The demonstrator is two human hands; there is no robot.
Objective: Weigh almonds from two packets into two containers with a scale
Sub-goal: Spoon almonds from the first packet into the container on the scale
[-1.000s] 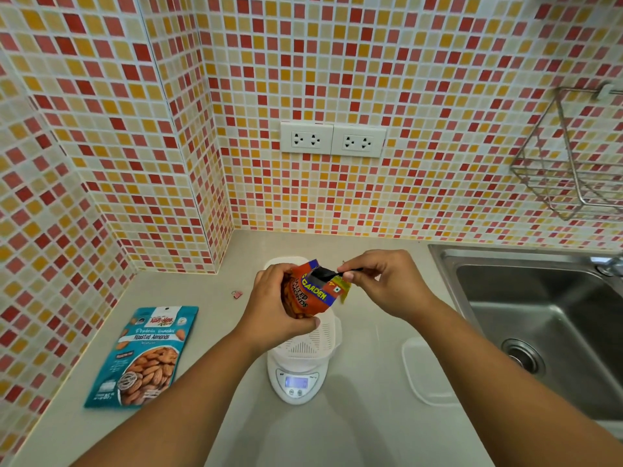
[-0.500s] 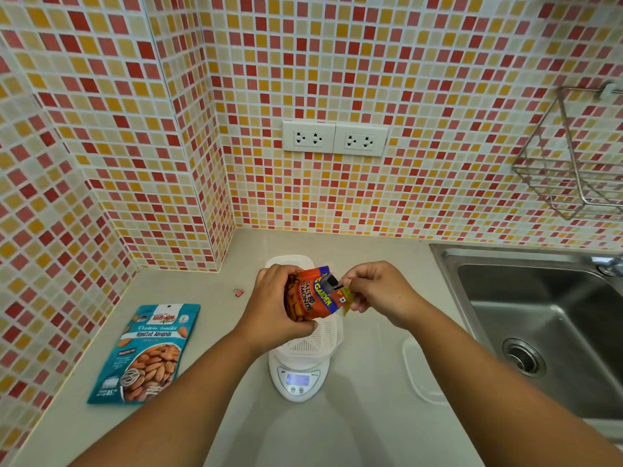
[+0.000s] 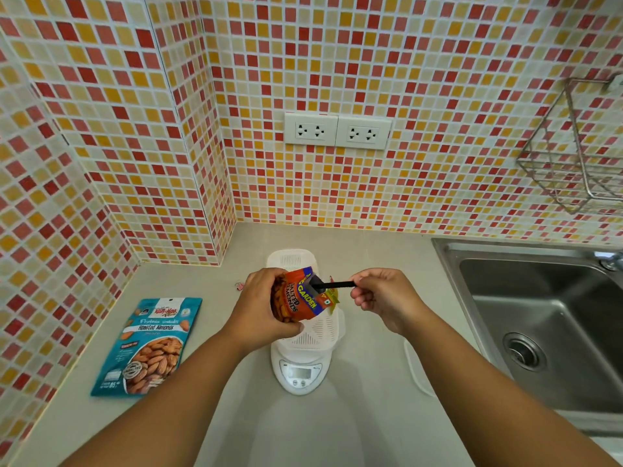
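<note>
My left hand (image 3: 259, 305) grips an orange packet of salted almonds (image 3: 300, 299), held tilted with its torn mouth facing right, above a white perforated container (image 3: 320, 332). That container sits on a white digital scale (image 3: 298, 375). My right hand (image 3: 384, 299) pinches the handle of a black spoon (image 3: 337, 284), whose bowl is at the packet's mouth. A second white container (image 3: 290, 259) lies behind the packet, partly hidden. A blue packet of roasted almonds (image 3: 148, 345) lies flat on the counter to the left.
A steel sink (image 3: 546, 318) fills the right side. A wire rack (image 3: 580, 163) hangs on the tiled wall above it, with wall sockets (image 3: 337, 131) at centre. A clear lid (image 3: 414, 369) lies right of the scale. A small pink clip (image 3: 239, 285) rests near the corner.
My right hand pushed the spoon closer into the packet, then drew back to the right, so more of the handle shows. The left hand keeps the packet over the container.
</note>
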